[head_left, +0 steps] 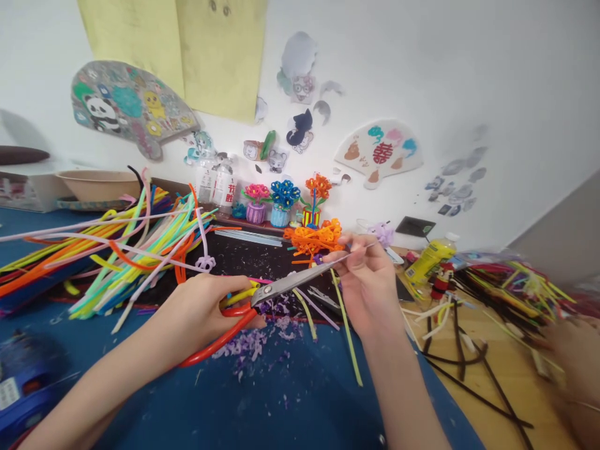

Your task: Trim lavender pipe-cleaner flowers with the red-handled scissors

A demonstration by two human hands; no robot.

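Observation:
My left hand (215, 306) is closed around the red handles of a pair of scissors (293, 281). Their grey blades point up and to the right, with the tips by my right hand (368, 281). Pinched in my right fingers is a thin strand, partly hidden by the blade and fingers. A lilac fuzzy flower (383, 234) shows just beyond the fingertips; whether it joins the strand I cannot tell. Orange fuzzy flowers (314, 239) sit behind the blades. Purple fuzz clippings (253, 344) are scattered below the scissors, and a pale green pipe cleaner (347, 337) lies beside my right wrist.
A heap of coloured pipe cleaners (126, 250) fills the left, with another bundle (515, 287) at right. Small potted flowers (280, 206) line the wall. A yellow bottle (431, 257) stands right. Another person's blurred hand (574, 356) is at the right edge.

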